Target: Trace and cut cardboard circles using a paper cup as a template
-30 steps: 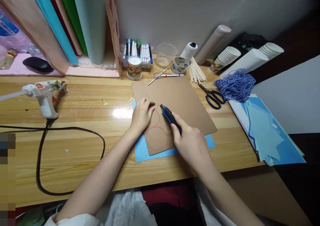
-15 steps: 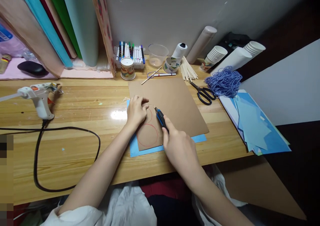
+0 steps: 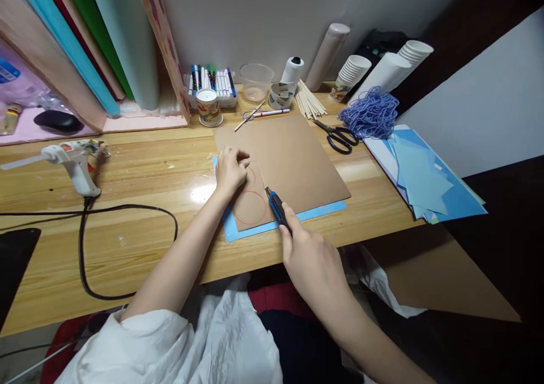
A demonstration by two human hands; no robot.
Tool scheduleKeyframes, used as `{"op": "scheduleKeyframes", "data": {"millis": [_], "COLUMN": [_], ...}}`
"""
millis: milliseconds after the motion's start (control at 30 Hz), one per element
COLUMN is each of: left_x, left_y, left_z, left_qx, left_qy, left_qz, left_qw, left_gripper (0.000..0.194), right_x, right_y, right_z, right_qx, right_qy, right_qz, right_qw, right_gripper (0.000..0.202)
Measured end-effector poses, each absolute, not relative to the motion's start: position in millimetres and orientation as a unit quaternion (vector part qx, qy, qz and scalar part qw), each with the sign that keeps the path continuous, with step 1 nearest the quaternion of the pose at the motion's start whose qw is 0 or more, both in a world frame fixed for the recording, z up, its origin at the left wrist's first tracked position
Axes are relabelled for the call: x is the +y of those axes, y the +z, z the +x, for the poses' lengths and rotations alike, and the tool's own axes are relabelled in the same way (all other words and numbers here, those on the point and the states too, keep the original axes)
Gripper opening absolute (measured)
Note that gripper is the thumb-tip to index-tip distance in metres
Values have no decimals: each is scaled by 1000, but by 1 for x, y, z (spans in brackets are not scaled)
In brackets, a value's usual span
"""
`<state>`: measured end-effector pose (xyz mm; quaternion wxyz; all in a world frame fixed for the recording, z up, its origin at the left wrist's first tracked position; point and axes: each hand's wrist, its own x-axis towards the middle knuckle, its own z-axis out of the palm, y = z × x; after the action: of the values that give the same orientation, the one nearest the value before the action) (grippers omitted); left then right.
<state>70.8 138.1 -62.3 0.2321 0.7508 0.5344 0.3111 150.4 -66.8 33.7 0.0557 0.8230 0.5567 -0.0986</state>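
My right hand [image 3: 312, 254] is closed round a blue-and-black utility knife [image 3: 278, 207]. Its blade tip touches a brown cardboard sheet [image 3: 297, 157], at the lower end of a thin cut line running down from near my left hand. With fingers bent and slightly apart, my left hand [image 3: 232, 171] presses on the sheet's left part and grips nothing. Two red circles are drawn there; the lower circle [image 3: 250, 207] shows whole, while my left hand partly covers the upper one. A blue mat or sheet [image 3: 318, 211] sticks out under the cardboard at the left and front.
Black-handled scissors [image 3: 340, 137] and a purple cord bundle [image 3: 369, 114] lie right of the cardboard. Behind it are wooden sticks [image 3: 310, 99], a paper cup [image 3: 209, 107] and markers [image 3: 212, 84]. A glue gun [image 3: 76, 166] with a looped black cable [image 3: 83, 259] is at left.
My right hand has drawn the knife down the cardboard toward me, and the cut line is longer. My left hand stays in place on the sheet. The camera view has shifted slightly.
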Motion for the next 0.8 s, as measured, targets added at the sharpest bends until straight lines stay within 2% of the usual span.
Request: {"op": "scheduleKeyframes", "data": {"millis": [400,500,667,800], "left_x": [145,144,139,137], "left_y": [-66,-66,-63,-62], "left_z": [69,66,60,59], "left_qx": [523,512,499,492], "left_qy": [316,322,326,311], "left_qz": [758,763,775,787], "left_qw": [229,228,210,202], "left_gripper": [11,8,6,7], "right_x": [-122,-133,-125,-77], "right_y": [43,43,40,28], "right_z": [151,171,214,218], "right_qx": [550,553,490,475], "right_qy": [-126,-151,-135,-159], "right_qz": [824,820,838,823], "right_qw": [52,-16,-198,-267], "right_gripper": [47,43,42,47]}}
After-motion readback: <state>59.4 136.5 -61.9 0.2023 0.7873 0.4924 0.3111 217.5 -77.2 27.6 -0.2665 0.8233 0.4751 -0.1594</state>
